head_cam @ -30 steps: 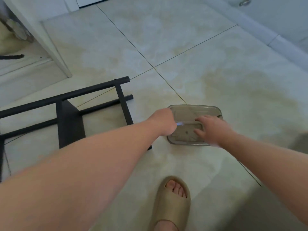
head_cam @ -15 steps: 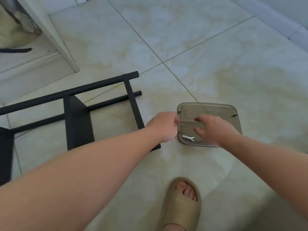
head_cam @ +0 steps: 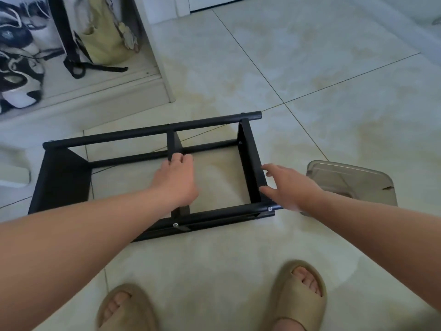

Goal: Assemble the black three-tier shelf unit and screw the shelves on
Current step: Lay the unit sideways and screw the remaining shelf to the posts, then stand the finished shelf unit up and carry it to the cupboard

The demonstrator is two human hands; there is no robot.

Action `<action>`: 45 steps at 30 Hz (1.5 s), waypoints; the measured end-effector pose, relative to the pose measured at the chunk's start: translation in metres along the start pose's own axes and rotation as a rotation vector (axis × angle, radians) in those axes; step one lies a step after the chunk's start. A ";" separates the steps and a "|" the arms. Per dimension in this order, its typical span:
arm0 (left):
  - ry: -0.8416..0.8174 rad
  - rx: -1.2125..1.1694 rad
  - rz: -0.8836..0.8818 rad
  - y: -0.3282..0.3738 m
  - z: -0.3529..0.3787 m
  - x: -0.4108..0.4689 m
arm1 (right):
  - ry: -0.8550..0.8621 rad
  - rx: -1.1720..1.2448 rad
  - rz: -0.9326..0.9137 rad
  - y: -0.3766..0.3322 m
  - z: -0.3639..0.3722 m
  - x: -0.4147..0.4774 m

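**Left hand (head_cam: 176, 180) hooked, right hand (head_cam: 291, 187) spread**

Fingers of the left hand curl over the middle panel (head_cam: 175, 142) of the black metal three-tier shelf unit (head_cam: 143, 133), lying sideways at frame centre; right hand splays beside the end panel (head_cam: 248, 163), contact unclear; likely step: righting the unit; next needs both hands gripping.

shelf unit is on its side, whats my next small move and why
Probably close the right hand on the black end panel: the black metal shelf unit lies on its side, the left hand grips the black middle panel, but the right hand is open beside its panel, so lifting isn't yet secure.
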State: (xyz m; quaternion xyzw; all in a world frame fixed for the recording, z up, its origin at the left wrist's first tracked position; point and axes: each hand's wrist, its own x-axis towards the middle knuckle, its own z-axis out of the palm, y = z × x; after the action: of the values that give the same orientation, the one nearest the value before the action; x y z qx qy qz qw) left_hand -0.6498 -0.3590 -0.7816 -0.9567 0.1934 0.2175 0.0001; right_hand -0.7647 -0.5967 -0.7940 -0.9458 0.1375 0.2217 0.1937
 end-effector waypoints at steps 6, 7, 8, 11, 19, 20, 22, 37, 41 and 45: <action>-0.137 -0.492 -0.291 -0.042 0.020 0.011 | -0.042 -0.005 0.062 -0.017 0.017 0.020; -0.159 -0.532 -0.299 -0.045 0.023 0.013 | -0.037 -0.006 0.069 -0.018 0.019 0.023; -0.184 -0.591 -0.314 -0.047 0.025 0.016 | -0.028 -0.003 0.077 -0.017 0.020 0.025; -0.237 -0.782 -0.361 -0.048 0.026 0.019 | -0.008 0.027 0.113 -0.016 0.021 0.030; -0.216 -0.921 -0.394 -0.046 0.012 0.024 | 0.088 0.099 0.161 -0.024 -0.004 0.033; -0.207 -0.951 -0.402 -0.045 0.007 0.023 | 0.121 0.100 0.152 -0.027 -0.013 0.034; -0.177 -1.023 -0.410 -0.043 -0.007 0.019 | 0.207 0.070 0.126 -0.034 -0.034 0.032; 0.081 -1.714 -0.308 0.002 -0.134 -0.031 | 0.861 -0.193 -0.140 -0.121 -0.226 -0.050; 0.063 -1.923 -0.218 0.012 -0.144 -0.031 | 1.002 -0.363 -0.273 -0.141 -0.255 -0.064; 0.020 -2.066 -0.139 0.021 -0.145 -0.021 | 1.097 -0.479 -0.368 -0.156 -0.274 -0.066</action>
State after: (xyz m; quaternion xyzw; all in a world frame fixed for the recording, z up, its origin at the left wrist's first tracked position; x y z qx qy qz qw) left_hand -0.6147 -0.3828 -0.6394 -0.5012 -0.1430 0.2691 -0.8099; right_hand -0.6679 -0.5638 -0.4888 -0.9472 -0.0018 -0.3084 -0.0873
